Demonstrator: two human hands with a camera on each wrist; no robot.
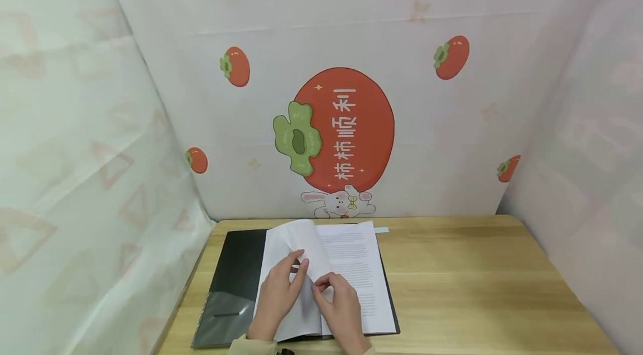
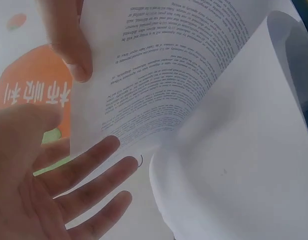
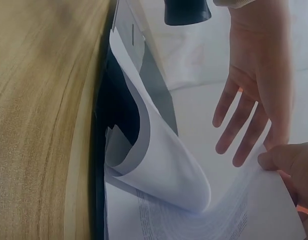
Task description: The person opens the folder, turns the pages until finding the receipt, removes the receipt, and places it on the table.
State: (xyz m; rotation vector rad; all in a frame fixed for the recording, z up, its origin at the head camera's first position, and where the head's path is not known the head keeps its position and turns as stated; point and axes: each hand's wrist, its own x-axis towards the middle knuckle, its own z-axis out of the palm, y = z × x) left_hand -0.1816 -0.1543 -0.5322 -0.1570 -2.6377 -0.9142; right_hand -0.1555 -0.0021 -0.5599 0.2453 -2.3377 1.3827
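Note:
A black folder (image 1: 243,260) lies spread on the table with printed sheets (image 1: 359,265) on its right side. One page (image 1: 306,238) is lifted and curls over toward the left. My right hand (image 1: 341,305) pinches that page's edge between thumb and fingers, as the right wrist view shows at the sheet's corner (image 3: 273,190). Beside it, my left hand (image 1: 278,293) hovers over the turned pages with its fingers spread and relaxed. In the left wrist view, the left fingers (image 2: 94,165) lie close along the lifted printed sheet (image 2: 158,75).
A clear pocket (image 1: 226,316) with a dark slot covers the lower part of the folder's left cover. A pale blue tab (image 1: 382,230) sticks out at the upper right. The wooden table (image 1: 477,288) extends to the right, with a patterned cloth (image 1: 427,120) behind.

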